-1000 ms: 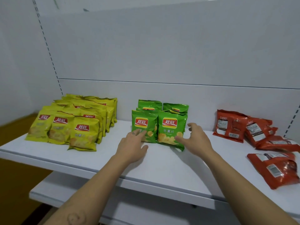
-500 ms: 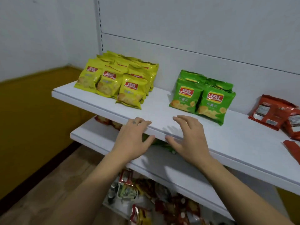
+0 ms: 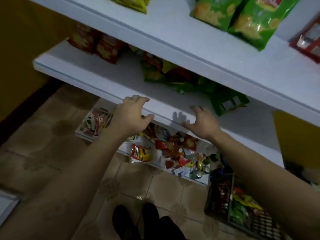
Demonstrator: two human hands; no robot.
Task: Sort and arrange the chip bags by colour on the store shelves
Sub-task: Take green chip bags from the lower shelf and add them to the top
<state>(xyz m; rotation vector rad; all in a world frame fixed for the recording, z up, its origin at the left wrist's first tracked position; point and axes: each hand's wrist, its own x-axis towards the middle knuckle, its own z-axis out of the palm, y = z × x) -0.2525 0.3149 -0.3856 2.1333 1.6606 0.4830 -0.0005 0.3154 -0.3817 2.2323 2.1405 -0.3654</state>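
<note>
Two green chip bags (image 3: 242,19) stand on the upper white shelf (image 3: 199,47), with a yellow bag (image 3: 131,2) to their left and a red bag (image 3: 308,40) at the right edge. On the lower shelf (image 3: 97,73) lie red bags (image 3: 97,44) at the back left and a mixed heap of green and red bags (image 3: 173,75), with one green bag (image 3: 228,103) nearest the front. My left hand (image 3: 129,116) and my right hand (image 3: 202,122) hover empty, fingers spread, at the lower shelf's front edge.
Below, a bottom shelf (image 3: 155,153) holds a jumble of snack packets and cans. A dark crate (image 3: 239,205) with more bags stands on the tiled floor at the right. My black shoes (image 3: 136,222) are at the bottom. A yellow wall lies to the left.
My view has tipped down from the upper shelf to the lower shelf and floor. Both hands have dropped from the upper shelf's edge to the lower shelf's front edge, still empty.
</note>
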